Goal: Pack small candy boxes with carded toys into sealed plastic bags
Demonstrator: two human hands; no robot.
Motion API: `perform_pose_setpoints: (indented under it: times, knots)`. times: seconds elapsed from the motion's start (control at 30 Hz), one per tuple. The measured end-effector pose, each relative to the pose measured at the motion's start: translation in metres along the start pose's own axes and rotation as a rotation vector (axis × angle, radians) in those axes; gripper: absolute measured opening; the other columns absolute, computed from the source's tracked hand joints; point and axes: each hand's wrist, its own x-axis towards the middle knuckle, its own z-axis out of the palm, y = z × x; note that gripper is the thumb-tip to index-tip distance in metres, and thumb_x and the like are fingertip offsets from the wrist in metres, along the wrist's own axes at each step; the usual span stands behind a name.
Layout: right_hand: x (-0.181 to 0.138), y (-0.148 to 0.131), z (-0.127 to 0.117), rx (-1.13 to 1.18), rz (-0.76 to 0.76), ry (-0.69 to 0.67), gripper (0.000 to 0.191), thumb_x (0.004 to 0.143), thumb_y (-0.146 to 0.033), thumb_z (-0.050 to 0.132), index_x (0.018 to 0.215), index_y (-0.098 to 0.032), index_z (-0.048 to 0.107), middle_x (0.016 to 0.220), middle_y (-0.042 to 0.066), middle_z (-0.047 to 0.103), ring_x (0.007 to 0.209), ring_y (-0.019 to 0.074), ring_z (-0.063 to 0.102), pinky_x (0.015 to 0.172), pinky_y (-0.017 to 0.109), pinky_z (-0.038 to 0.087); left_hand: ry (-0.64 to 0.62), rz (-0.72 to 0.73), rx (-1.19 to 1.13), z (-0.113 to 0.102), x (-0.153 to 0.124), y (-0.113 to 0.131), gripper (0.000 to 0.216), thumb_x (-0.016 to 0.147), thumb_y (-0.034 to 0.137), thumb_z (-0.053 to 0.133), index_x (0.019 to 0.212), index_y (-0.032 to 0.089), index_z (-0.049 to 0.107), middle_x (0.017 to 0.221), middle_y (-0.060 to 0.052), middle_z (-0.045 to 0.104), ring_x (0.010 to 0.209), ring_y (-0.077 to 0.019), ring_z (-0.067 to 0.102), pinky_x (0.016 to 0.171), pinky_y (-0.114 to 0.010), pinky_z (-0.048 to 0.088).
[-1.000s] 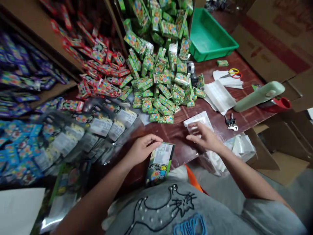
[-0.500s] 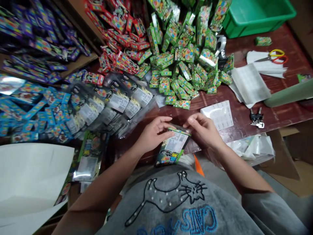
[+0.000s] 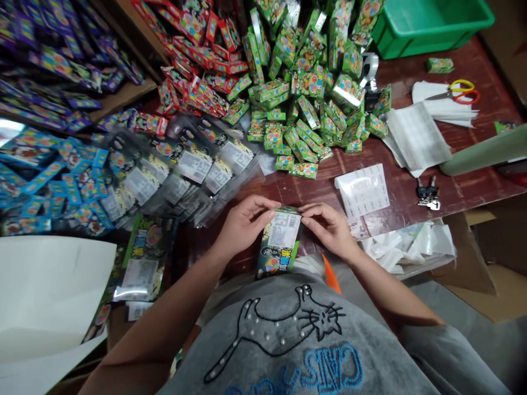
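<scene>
Close to my body is a dark candy packet (image 3: 280,241) with a pale label and a green edge, its top end facing away from me. My left hand (image 3: 250,222) pinches the top left corner between thumb and fingers. On the opposite corner, my right hand (image 3: 327,226) grips the same top edge with thumb and fingertips. Beyond the hands lies a heap of small green candy boxes (image 3: 308,109). Several clear printed bags (image 3: 193,164) fan out to the left of it.
Red boxes (image 3: 201,93), blue boxes (image 3: 82,181) and purple boxes (image 3: 74,60) lie left. A sticker sheet (image 3: 364,192), keys (image 3: 428,193), scissors (image 3: 453,92) and a green bin (image 3: 436,33) are right. Similar packets (image 3: 144,258) and a white sheet (image 3: 53,291) lie front left.
My right hand has closed onto the packet's top right corner, where its fingers were beside the flap before. The packet's top edge now looks flatter. The whole view has shifted slightly.
</scene>
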Motion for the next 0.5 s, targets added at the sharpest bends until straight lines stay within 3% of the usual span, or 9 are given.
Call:
perform_pose_setpoints:
  times: [0.1,0.2,0.27,0.37,0.5]
  knots:
    - [0.0,-0.003,-0.004,0.075,0.071,-0.011,0.026,0.097,-0.037,0.079,0.121,-0.031,0.072,0.114,0.002,0.08,0.106,0.0182,0.077,0.097,0.038,0.063,-0.025,-0.016,-0.02,0.0,0.0,0.003,0.027,0.089,0.032,0.082,0.11,0.02,0.069,0.106,-0.007,0.083,0.101,-0.0191,0.079,0.094,-0.034,0.063]
    - [0.006,-0.01,-0.008,-0.022,0.101,-0.091,0.016,0.095,-0.042,0.081,0.103,-0.028,0.08,0.104,0.002,0.082,0.099,0.0192,0.076,0.095,0.039,0.061,-0.085,-0.032,0.06,0.001,0.0,0.009,0.02,0.09,0.036,0.081,0.098,0.019,0.076,0.109,-0.009,0.083,0.102,-0.0192,0.078,0.097,-0.033,0.061]
    - [0.012,-0.015,-0.009,-0.049,0.154,-0.102,0.02,0.094,-0.045,0.081,0.092,-0.026,0.081,0.095,0.003,0.081,0.09,0.0187,0.075,0.087,0.037,0.06,-0.079,-0.046,0.115,0.001,0.002,0.014,0.019,0.09,0.037,0.078,0.093,0.018,0.078,0.103,-0.008,0.083,0.094,-0.018,0.078,0.09,-0.031,0.061]
    - [0.02,-0.019,-0.008,-0.001,0.251,-0.076,0.025,0.091,-0.048,0.082,0.091,-0.023,0.08,0.089,0.002,0.081,0.079,0.0161,0.072,0.075,0.032,0.059,-0.057,-0.087,0.176,0.001,0.009,0.022,0.02,0.09,0.037,0.076,0.089,0.017,0.078,0.09,-0.006,0.082,0.08,-0.0154,0.074,0.076,-0.027,0.058]
    - [0.026,-0.02,-0.01,0.012,0.28,-0.092,0.026,0.091,-0.048,0.083,0.089,-0.022,0.081,0.087,0.002,0.081,0.076,0.0145,0.071,0.073,0.029,0.058,-0.09,-0.13,0.183,-0.002,0.018,0.028,0.02,0.087,0.037,0.077,0.085,0.017,0.079,0.085,-0.005,0.082,0.074,-0.0143,0.073,0.07,-0.025,0.056]
